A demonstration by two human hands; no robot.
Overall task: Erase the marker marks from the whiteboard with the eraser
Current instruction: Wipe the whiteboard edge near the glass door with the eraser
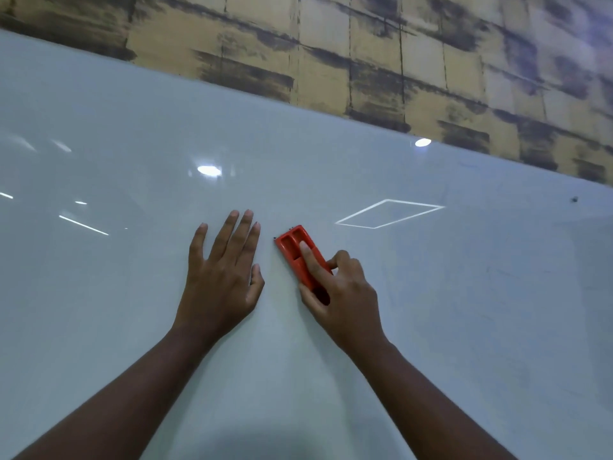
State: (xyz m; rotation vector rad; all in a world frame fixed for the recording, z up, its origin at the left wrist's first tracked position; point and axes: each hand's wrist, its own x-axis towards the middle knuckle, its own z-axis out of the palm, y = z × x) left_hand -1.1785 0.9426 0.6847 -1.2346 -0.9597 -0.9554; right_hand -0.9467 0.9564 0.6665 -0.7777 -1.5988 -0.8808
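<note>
Right hand (345, 293) grips red eraser (300, 257), pressed on whiteboard (132, 127) near centre. Left hand (222, 270) flat, fingers straight, at eraser's 9 o'clock. Faint marks (517, 283) at 3 o'clock. Risk: light pressure smears residue; glare hides missed streaks.

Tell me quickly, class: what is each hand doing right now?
Left hand: open, fingers flat on the whiteboard, holding nothing.
Right hand: fingers gripping the red eraser against the whiteboard.
</note>
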